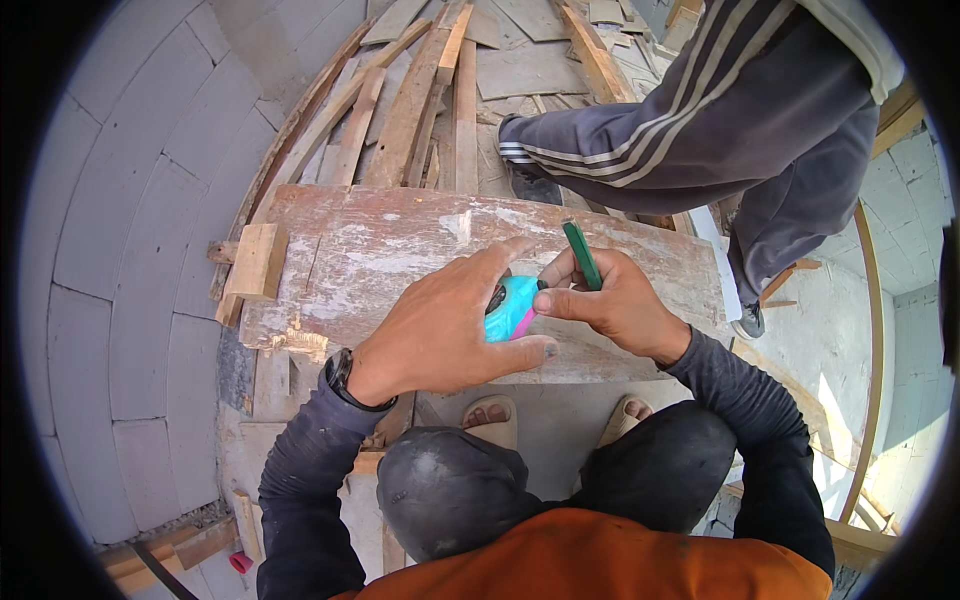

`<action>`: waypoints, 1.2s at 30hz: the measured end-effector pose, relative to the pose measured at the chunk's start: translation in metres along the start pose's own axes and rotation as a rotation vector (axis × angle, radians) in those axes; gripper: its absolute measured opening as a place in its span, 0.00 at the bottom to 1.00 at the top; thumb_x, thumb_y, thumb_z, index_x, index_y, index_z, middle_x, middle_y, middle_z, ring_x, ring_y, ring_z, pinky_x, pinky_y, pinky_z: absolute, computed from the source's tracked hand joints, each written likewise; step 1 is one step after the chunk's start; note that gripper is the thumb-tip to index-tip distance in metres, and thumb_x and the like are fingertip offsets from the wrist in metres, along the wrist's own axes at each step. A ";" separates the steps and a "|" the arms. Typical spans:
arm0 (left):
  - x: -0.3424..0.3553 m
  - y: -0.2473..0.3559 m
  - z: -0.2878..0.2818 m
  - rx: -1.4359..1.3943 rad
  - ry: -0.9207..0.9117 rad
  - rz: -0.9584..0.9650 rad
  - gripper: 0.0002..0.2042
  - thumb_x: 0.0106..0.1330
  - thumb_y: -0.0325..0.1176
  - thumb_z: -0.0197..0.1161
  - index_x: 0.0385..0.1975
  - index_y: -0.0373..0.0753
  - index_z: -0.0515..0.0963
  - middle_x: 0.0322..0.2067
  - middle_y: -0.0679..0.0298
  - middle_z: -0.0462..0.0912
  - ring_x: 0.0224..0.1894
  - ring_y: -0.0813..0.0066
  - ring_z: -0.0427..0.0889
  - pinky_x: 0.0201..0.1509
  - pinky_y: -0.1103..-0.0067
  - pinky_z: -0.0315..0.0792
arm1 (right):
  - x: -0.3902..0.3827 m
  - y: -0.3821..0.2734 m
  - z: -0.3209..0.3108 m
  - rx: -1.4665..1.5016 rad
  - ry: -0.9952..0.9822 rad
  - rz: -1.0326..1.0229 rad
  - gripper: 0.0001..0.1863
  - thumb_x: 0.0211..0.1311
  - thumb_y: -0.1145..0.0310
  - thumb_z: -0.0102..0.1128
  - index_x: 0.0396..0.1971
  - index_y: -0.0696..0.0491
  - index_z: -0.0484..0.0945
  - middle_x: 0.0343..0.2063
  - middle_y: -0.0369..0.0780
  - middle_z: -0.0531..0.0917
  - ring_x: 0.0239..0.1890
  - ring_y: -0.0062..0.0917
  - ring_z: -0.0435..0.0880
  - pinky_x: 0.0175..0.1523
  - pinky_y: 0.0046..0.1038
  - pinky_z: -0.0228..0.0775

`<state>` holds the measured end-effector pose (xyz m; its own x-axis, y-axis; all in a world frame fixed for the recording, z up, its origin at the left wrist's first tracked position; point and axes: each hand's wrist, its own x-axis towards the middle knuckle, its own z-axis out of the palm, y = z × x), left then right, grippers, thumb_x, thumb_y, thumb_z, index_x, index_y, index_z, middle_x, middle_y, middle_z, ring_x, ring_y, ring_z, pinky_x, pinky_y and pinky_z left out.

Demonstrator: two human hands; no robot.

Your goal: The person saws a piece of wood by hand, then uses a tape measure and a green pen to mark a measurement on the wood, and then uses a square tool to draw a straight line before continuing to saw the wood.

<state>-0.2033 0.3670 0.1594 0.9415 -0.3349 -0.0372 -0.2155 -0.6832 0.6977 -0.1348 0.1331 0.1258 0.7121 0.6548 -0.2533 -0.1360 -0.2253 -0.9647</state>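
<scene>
Over a worn wooden board, my left hand curves round a small rounded turquoise and pink case. Its thumb and forefinger stand apart at the case's two sides, while the other fingers are hidden. The case has a dark part on its left side; I cannot tell its exact kind. My right hand grips a green flat pencil, which points up and away. The thumb and a finger of that hand pinch at the case's right edge, next to a small dark piece.
A small wood block sits at the board's left end. Long timbers and scraps lie beyond it. Another person's striped trouser leg is close behind the board, at right. A grey block wall rises at left. My knees are below the board.
</scene>
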 end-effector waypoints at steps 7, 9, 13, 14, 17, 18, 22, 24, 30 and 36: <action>-0.005 -0.008 -0.004 -0.745 -0.345 -0.318 0.38 0.63 0.46 0.70 0.68 0.33 0.63 0.52 0.46 0.80 0.52 0.52 0.85 0.48 0.66 0.81 | -0.004 -0.004 0.004 -0.087 0.161 -0.157 0.14 0.65 0.62 0.73 0.42 0.56 0.85 0.31 0.32 0.82 0.33 0.15 0.75 0.40 0.25 0.69; -0.013 -0.010 0.012 -1.169 -0.354 -0.328 0.30 0.67 0.43 0.65 0.64 0.33 0.65 0.47 0.50 0.80 0.50 0.58 0.87 0.45 0.67 0.83 | -0.009 -0.018 0.008 -0.078 0.051 -0.246 0.16 0.65 0.61 0.74 0.44 0.56 0.85 0.30 0.33 0.81 0.33 0.15 0.75 0.40 0.24 0.69; -0.021 -0.010 0.034 -1.783 -0.473 -0.245 0.30 0.69 0.40 0.59 0.67 0.33 0.62 0.55 0.44 0.76 0.58 0.46 0.83 0.51 0.56 0.86 | -0.023 -0.024 -0.007 -0.223 -0.142 -0.413 0.18 0.60 0.63 0.77 0.47 0.56 0.86 0.32 0.37 0.82 0.37 0.22 0.82 0.45 0.24 0.72; -0.023 -0.010 0.039 -1.893 -0.500 -0.225 0.32 0.67 0.41 0.59 0.69 0.33 0.60 0.57 0.43 0.75 0.61 0.42 0.81 0.53 0.52 0.86 | -0.027 -0.027 -0.009 -0.248 -0.168 -0.461 0.19 0.59 0.64 0.78 0.47 0.55 0.86 0.33 0.38 0.83 0.38 0.23 0.83 0.46 0.25 0.72; -0.021 -0.009 0.047 -1.858 -0.544 -0.195 0.33 0.68 0.44 0.59 0.67 0.31 0.61 0.54 0.42 0.77 0.59 0.43 0.82 0.59 0.57 0.81 | -0.031 -0.021 -0.011 -0.269 -0.184 -0.504 0.17 0.53 0.69 0.80 0.42 0.54 0.85 0.33 0.38 0.84 0.36 0.28 0.84 0.44 0.27 0.74; -0.021 -0.009 0.048 -1.813 -0.543 -0.181 0.33 0.68 0.46 0.60 0.67 0.31 0.62 0.54 0.43 0.78 0.59 0.44 0.82 0.61 0.59 0.80 | -0.032 -0.017 -0.011 -0.262 -0.182 -0.523 0.16 0.52 0.70 0.80 0.41 0.53 0.84 0.33 0.38 0.84 0.35 0.28 0.84 0.44 0.27 0.74; -0.020 -0.004 0.035 -1.494 -0.430 -0.205 0.35 0.67 0.54 0.67 0.62 0.31 0.69 0.53 0.49 0.81 0.56 0.57 0.84 0.63 0.68 0.75 | -0.034 -0.008 -0.015 -0.234 -0.151 -0.507 0.14 0.50 0.74 0.79 0.35 0.53 0.81 0.31 0.38 0.83 0.33 0.29 0.84 0.41 0.29 0.74; -0.018 -0.012 0.028 -1.237 -0.348 -0.111 0.34 0.66 0.56 0.70 0.59 0.32 0.73 0.53 0.53 0.82 0.54 0.63 0.84 0.62 0.71 0.75 | -0.034 0.000 -0.015 -0.197 -0.109 -0.499 0.14 0.48 0.74 0.78 0.33 0.53 0.80 0.31 0.38 0.83 0.33 0.29 0.84 0.40 0.29 0.74; 0.011 0.025 -0.001 -0.566 -0.469 -0.078 0.19 0.69 0.37 0.71 0.53 0.34 0.77 0.45 0.63 0.83 0.50 0.76 0.81 0.56 0.76 0.74 | -0.033 -0.003 -0.022 -0.362 -0.064 -0.686 0.13 0.50 0.71 0.78 0.32 0.54 0.79 0.28 0.40 0.79 0.30 0.36 0.81 0.35 0.34 0.71; -0.002 0.011 0.014 -0.647 -0.200 -0.315 0.12 0.63 0.31 0.64 0.43 0.35 0.75 0.33 0.67 0.76 0.36 0.83 0.72 0.43 0.81 0.68 | -0.030 0.001 -0.033 -0.240 0.101 -0.466 0.15 0.58 0.62 0.73 0.33 0.56 0.78 0.24 0.40 0.78 0.28 0.31 0.79 0.34 0.31 0.69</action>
<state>-0.2108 0.3509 0.1573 0.8550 -0.3403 -0.3913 0.3103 -0.2687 0.9119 -0.1336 0.0892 0.1349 0.7238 0.6548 0.2177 0.3635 -0.0937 -0.9269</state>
